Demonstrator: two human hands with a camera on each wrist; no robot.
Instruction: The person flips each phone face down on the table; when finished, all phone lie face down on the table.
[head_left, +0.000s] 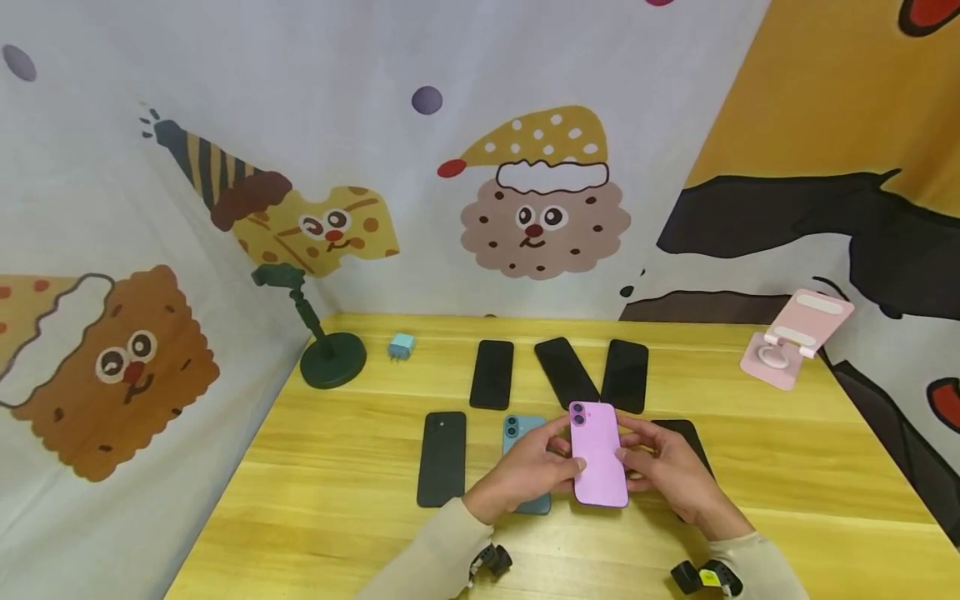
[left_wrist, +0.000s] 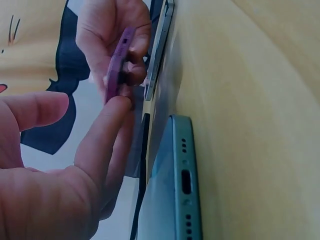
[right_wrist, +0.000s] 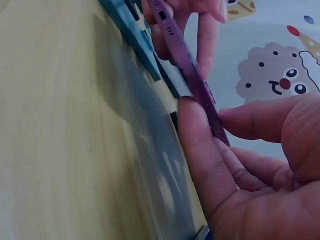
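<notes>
A pink-purple smartphone (head_left: 600, 454) is raised over the table, its back with two camera lenses facing up. My right hand (head_left: 671, 471) pinches its right edge; the right wrist view shows thumb and index finger on the phone's edge. At the left edge my left hand (head_left: 528, 462) touches it with extended fingers (left_wrist: 102, 140), the thumb standing apart from it in the left wrist view. Partly covered by the left hand, a blue smartphone (head_left: 535, 423) lies back up. A black smartphone (head_left: 684, 433) lies partly hidden by the right hand.
Behind lie black smartphones: one upright (head_left: 492, 375), one slanted (head_left: 566, 371) and one at right (head_left: 626, 375). Another dark phone (head_left: 442, 458) lies at left. A green stand (head_left: 332, 360), a blue-white charger plug (head_left: 401, 346) and a pink folding stand (head_left: 798, 333) line the back. A printed cloth hangs behind.
</notes>
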